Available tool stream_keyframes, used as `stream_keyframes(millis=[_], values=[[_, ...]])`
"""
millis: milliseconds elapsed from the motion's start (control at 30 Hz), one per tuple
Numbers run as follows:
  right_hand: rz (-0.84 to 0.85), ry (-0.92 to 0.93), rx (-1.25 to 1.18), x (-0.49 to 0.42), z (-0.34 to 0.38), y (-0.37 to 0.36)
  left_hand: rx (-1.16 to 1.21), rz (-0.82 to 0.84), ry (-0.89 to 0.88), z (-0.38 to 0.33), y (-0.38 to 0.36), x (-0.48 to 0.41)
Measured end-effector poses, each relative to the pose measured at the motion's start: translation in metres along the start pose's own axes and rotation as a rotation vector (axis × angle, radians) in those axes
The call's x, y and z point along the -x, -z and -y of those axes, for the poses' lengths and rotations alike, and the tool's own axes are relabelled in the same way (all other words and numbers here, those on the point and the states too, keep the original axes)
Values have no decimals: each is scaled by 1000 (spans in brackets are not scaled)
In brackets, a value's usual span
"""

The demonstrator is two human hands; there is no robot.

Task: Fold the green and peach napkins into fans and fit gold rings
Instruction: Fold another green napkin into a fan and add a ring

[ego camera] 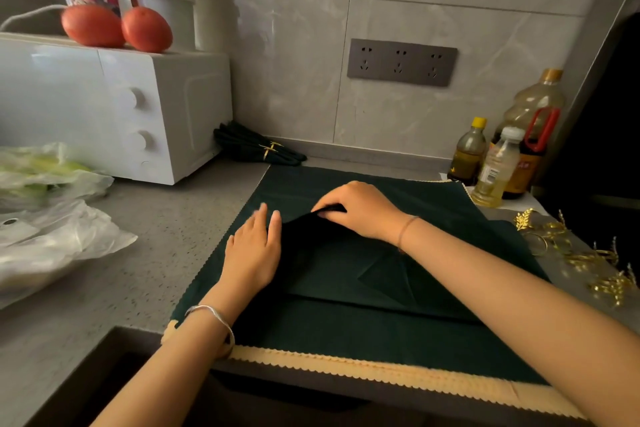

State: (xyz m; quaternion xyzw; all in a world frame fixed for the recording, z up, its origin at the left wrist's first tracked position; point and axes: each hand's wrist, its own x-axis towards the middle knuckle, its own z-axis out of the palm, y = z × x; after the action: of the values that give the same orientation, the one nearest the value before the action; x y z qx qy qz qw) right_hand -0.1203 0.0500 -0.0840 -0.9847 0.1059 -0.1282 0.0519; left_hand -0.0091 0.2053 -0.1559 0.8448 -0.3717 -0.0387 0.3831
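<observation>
A dark green napkin lies partly folded on top of a flat stack of green napkins, with a peach napkin showing at the stack's near edge. My left hand rests flat with fingers spread on the napkin's left side. My right hand pinches the raised top corner of the fold. Two finished green napkins with gold rings lie at the back by the microwave. Several loose gold rings lie on the counter to the right.
A white microwave with two tomatoes on top stands at the left. Plastic bags lie in front of it. Oil bottles stand at the back right. A dark sink opens at the near edge.
</observation>
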Motion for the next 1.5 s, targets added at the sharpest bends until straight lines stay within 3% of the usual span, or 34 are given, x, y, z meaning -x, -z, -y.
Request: stream_keyframes(millis=[167,367,867,1000,1267,1433,1500], values=[[51,-13,-9,65,2,12,-390,242,-53,-4,6,22],[195,-10,86,114,3,-1,-584,297,-129,-13,-4,47],[246,-57,16,151,1,-19,-571,454,-95,-28,-7,36],[225,-23,62,151,3,-20,-490,490,-178,-40,-21,11],[130,-101,-52,137,3,-15,-469,348,-216,-30,-44,3],[-17,-272,-365,78,-3,-21,-514,359,-227,-30,-44,2],[-19,-261,-296,56,-8,-29,-518,360,-224,-31,-44,3]])
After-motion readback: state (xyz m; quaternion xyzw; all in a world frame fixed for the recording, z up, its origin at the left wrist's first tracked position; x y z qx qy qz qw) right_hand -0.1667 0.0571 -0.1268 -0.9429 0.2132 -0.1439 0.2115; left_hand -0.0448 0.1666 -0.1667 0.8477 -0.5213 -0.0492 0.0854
